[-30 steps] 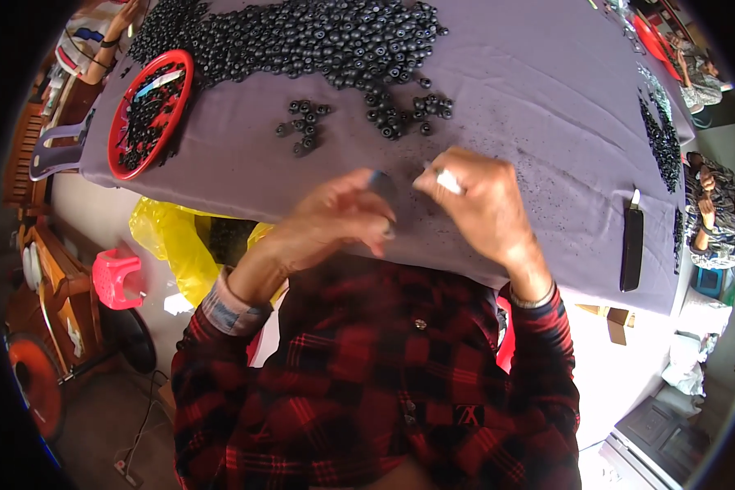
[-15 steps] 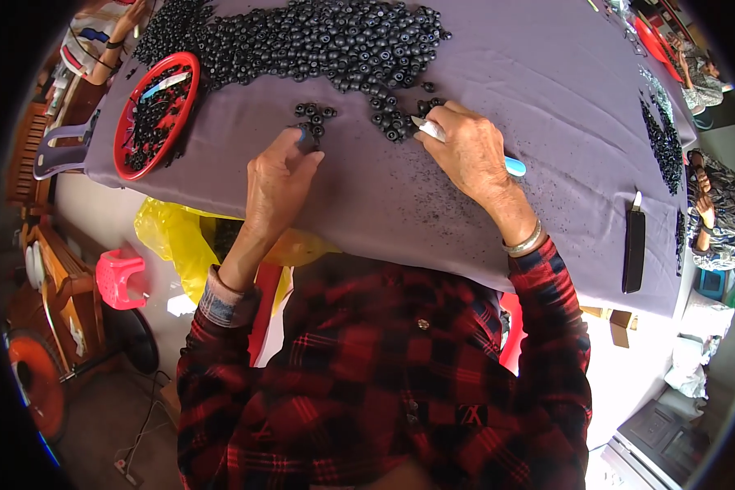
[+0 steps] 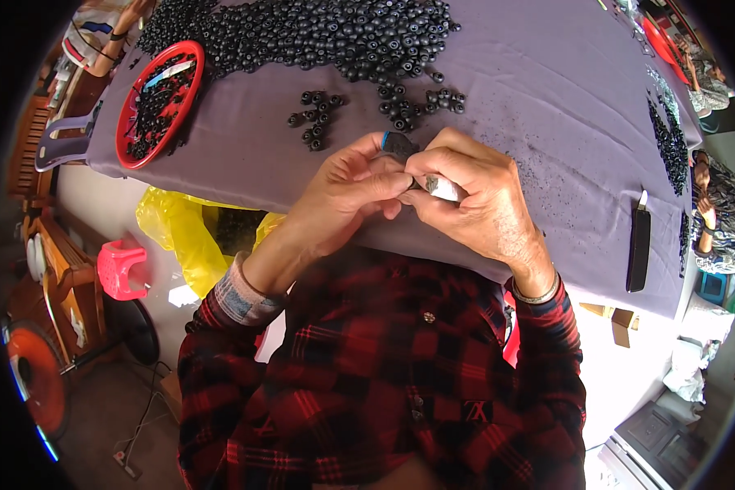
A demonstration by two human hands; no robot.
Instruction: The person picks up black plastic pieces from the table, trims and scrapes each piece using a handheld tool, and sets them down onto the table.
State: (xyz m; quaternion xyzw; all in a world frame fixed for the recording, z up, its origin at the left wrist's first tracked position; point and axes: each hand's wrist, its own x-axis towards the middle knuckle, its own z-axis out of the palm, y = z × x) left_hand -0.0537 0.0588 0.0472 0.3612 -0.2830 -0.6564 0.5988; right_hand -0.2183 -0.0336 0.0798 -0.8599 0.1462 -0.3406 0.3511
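Both of my hands meet over the near part of the purple-grey tablecloth (image 3: 498, 90). My left hand (image 3: 343, 192) is closed, its thumb and fingers pinching a small black piece (image 3: 414, 184) that is mostly hidden. A black cover with a blue rim (image 3: 398, 145) sits on one of its fingers. My right hand (image 3: 482, 188) is closed around a small knife with a white wrapping (image 3: 443, 189), its tip against the black piece. Just beyond lie small groups of round black parts with holes (image 3: 315, 118), and more (image 3: 397, 106) trail from a large pile (image 3: 327, 37).
A red oval basket (image 3: 124, 135) with black bits and a light-blue-and-white tool stands at left. A black-handled knife (image 3: 639, 249) lies at right. Black crumbs dot the cloth. A yellow bag (image 3: 167, 229) hangs below the edge, near a pink stool (image 3: 122, 269). Other people sit around.
My left hand has moved right and toward me from the small group of black parts. My right hand has drawn back from the pile with the knife, and the two hands now touch.
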